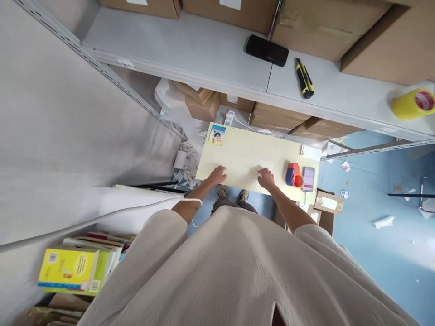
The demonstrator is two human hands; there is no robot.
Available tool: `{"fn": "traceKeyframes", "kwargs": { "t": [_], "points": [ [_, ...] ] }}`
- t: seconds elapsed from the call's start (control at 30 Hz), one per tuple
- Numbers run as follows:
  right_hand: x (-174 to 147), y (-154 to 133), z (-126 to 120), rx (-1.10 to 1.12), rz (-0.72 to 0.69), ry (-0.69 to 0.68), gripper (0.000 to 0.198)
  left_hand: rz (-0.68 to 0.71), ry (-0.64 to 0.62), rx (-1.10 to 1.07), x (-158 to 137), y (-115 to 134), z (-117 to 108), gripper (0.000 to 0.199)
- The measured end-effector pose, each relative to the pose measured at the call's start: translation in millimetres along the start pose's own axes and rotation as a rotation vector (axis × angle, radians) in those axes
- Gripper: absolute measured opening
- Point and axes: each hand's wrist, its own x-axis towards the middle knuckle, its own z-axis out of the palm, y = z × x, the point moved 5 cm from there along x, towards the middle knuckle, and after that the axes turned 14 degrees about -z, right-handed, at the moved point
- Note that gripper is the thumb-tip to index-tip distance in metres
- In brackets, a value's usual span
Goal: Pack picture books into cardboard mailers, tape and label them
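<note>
My left hand (pixel 216 174) rests at the near edge of a pale yellow table (pixel 238 147), its fingers apart and nothing visible in them. Farther right, my right hand (pixel 266 178) lies over the same edge, fingers spread on the tabletop beside a faint, whitish translucent patch that I cannot make out. A small blue and yellow picture book (pixel 216 135) lies at the table's far left corner. Right of my right hand stands a red and blue tape dispenser (pixel 292 174), with a blurred-out phone-like rectangle (pixel 308 179) next to it.
Above the table's far side runs a grey shelf (pixel 204 50) with cardboard boxes (pixel 312 27), a black phone (pixel 267 50), a yellow utility knife (pixel 304 78) and a yellow tape roll (pixel 413 104). Stacked books (pixel 68 269) are at lower left. Scraps litter the blue floor (pixel 370 199).
</note>
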Motion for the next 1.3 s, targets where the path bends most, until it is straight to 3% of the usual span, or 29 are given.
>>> {"fn": "traceKeyframes", "kwargs": {
  "t": [0.13, 0.33, 0.47, 0.67, 0.9, 1.07, 1.3],
  "points": [
    [19.2, -28.1, -3.0, 0.125, 0.027, 0.086, 0.036, -0.010, 0.102, -0.032, 22.5, -20.9, -42.6, 0.059],
    [77.5, -93.8, 8.7, 0.582, 0.113, 0.179, 0.023, -0.093, 0.208, -0.021, 50.0, -45.3, -88.5, 0.069],
    [125.5, -135.1, 19.8, 0.926, 0.169, 0.213, 0.031, -0.106, 0.242, 0.016, 62.9, -49.5, -99.5, 0.085],
    [191.5, -167.4, 36.0, 1.077, 0.238, 0.239, 0.044, -0.070, 0.217, 0.053, 75.9, -52.6, -95.6, 0.107],
    [226.6, -175.0, 51.3, 1.061, 0.326, 0.217, 0.029, -0.022, 0.262, 0.062, 69.8, -56.3, -92.6, 0.114],
    [241.3, -178.8, 51.4, 0.937, 0.259, 0.190, 0.021, -0.027, 0.276, 0.053, 69.5, -53.6, -95.8, 0.117],
    [247.8, -179.8, 42.7, 0.592, 0.179, 0.284, 0.009, -0.053, 0.307, 0.100, 67.4, -52.3, -91.8, 0.127]
  ]
}}
